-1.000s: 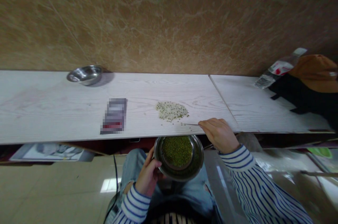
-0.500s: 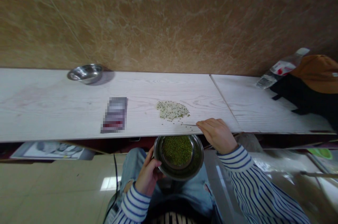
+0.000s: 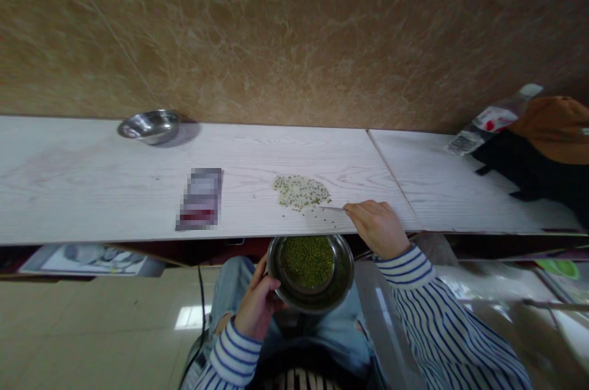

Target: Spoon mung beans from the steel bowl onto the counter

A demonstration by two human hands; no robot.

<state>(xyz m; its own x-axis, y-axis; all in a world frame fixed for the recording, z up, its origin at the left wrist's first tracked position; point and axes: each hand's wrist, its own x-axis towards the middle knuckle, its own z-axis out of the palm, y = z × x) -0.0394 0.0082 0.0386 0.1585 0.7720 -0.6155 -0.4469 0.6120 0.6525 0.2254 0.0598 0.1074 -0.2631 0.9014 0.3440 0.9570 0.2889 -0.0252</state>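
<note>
The table (image 3: pixel 239 145) has its near edge just beside the bowl (image 3: pixel 338 282). The left hand (image 3: pixel 257 307) is closed on the bowl's rim; a level, steady hold should guard against spills. The right hand (image 3: pixel 378 229), fingers pinched together, is near the pile (image 3: pixel 301 192) of mixed grains on the table. It grips a thin tool (image 3: pixel 333 208); low, light strokes would likely scatter fewer loose grains (image 3: pixel 324 220).
</note>
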